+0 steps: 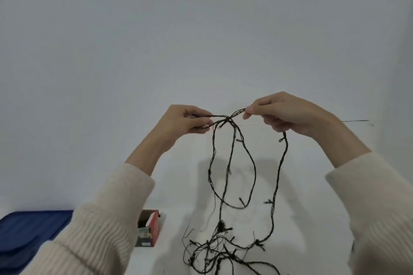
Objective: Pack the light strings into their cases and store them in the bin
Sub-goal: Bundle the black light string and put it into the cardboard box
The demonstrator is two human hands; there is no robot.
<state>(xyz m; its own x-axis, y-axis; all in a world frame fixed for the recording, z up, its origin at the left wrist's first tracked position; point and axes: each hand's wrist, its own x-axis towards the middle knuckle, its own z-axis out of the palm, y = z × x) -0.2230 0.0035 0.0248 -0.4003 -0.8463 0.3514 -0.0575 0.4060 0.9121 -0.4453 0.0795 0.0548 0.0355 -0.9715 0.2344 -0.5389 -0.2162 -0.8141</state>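
Between the two raised hands, just below the middle of the view, a short run of the dark light string (pixel 226 118) is stretched level. The left hand (pixel 190 121) has its fingers curled round several strands gathered together; the right hand (pixel 288 114) pinches a bundle of strands between thumb and forefinger, the other fingers curled behind. The strands cross midway between the two grips, which looks like a turn of a coil or a snag being worked free; I cannot tell which.

From that crossing, long loops hang toward 6 o'clock, and the rest of the string lies in a loose tangle (pixel 220 250) on the white table (pixel 178 185). I judge the task to be early: most of this string is unwound and snarled, nothing of it is in a case, and nothing is stowed yet.

At 8 o'clock from the tangle a small red cardboard case (pixel 154 227) lies open, partly behind the left sleeve (pixel 100 236). Farther out at 9 o'clock sits a blue plastic lid (pixel 31 230), probably the bin's; the bin itself is not visible. The main hindrance is the tangle itself, with bulbs that may catch on neighbouring loops.
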